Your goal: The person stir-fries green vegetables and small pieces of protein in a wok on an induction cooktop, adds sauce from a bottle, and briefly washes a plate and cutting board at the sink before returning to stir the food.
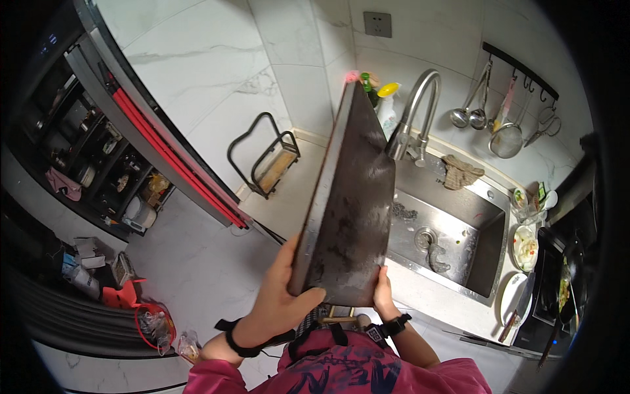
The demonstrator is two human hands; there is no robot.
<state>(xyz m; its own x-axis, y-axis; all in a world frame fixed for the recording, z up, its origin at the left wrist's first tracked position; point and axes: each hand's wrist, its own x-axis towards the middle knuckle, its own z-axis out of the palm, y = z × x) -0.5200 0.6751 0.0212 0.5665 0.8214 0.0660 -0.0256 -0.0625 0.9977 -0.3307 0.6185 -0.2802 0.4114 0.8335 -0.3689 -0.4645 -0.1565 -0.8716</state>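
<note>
A thick, dark rectangular chopping board (pixel 352 212) with a metal-coloured edge is held up on its side, its wet broad face turned to the sink. My left hand (pixel 290 295) grips the lower left edge, thumb on the face. At the lower right corner my right hand (pixel 384 293) holds the board, its fingers partly hidden behind it. The board's upper part is beside the steel faucet (pixel 418 113). The stainless steel sink (pixel 453 236) lies right of the board, with a steel scouring pad (pixel 404 211) and scraps in it. A brown rag (pixel 461 172) rests on the sink's back rim.
A black metal rack (pixel 273 172) stands on the counter at the left. Ladles, a strainer and scissors hang from a wall rail (pixel 521 71). Right of the sink are a plate of food (pixel 525 247), a knife (pixel 517 310) on a white dish, and a wok (pixel 573 280) on the stove.
</note>
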